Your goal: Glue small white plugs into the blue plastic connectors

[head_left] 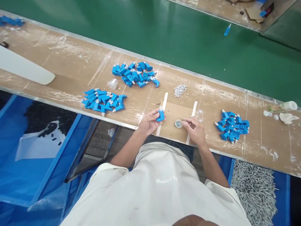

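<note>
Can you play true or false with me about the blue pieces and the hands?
1. The left hand holds a blue piece. True.
2. The right hand rests on the green belt. False: it is over the brown bench, beside a small round dish.
3. Three heaps of blue pieces lie on the bench. True.
4. The little grey parts are stacked on a blue heap. False: they lie apart, on the bench.

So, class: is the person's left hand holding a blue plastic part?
Yes, the left hand grips a single blue part between its fingertips, lifted above the bench edge.
</note>
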Demonstrator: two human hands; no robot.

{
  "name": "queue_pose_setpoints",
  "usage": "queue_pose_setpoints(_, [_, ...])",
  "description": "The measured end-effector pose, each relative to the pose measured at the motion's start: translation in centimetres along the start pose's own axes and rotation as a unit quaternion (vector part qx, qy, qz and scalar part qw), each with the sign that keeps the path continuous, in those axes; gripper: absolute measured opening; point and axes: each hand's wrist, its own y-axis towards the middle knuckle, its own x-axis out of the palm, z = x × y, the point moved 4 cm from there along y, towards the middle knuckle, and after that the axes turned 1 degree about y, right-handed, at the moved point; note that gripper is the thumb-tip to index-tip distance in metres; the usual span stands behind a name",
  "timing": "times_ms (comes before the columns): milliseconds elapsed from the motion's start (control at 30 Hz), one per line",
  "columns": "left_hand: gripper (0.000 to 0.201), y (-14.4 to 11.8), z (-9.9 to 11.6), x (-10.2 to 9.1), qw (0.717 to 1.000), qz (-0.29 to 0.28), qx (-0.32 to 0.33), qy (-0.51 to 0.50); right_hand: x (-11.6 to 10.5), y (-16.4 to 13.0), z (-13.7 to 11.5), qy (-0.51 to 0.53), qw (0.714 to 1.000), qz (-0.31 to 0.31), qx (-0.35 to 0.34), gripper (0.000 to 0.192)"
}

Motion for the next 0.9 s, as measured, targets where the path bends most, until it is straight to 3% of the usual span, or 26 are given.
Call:
queue_pose_setpoints(167, [0.023, 0.0, 0.0, -0.1, 1.0, 0.009, -0.001, 0.001, 0.2, 0.0, -0.7, -0.016, 0.999, 0.008, -0.036, 0.027])
queue_pose_setpoints(367, [0.029, 0.3, -0.3, 0.0, 1.0, 0.001, 0.009, 0.008, 0.4, -0.2, -2.1, -0.114, 0.982, 0.059, -0.139, 0.021])
queue_pose_setpoints(533, [0.033, 0.1, -0.4, 0.6, 1.0, -0.004, 0.004, 0.012, 1.1, -0.2, -2.5, -0.15, 0.975, 0.014, -0.163, 0.023])
queue_pose_setpoints(700, [0.028, -0.3, -1.2, 1.4, 1.0, 0.023, -0.018, -0.001, 0.2, -0.1, -1.7, -0.117, 0.987, 0.033, -0.102, 0.029])
queue_pose_setpoints(833, [0.022, -0.5, -2.4, 2.6, 0.999, 0.007, -0.05, 0.007, -0.6, 0.1, -0.7, 0.041, 0.998, 0.044, 0.0, 0.038])
queue_pose_setpoints(900, [0.023, -0.6, -2.9, 3.1, 0.998, -0.008, -0.065, 0.013, -1.0, 0.2, -1.0, 0.103, 0.993, 0.045, 0.019, 0.04])
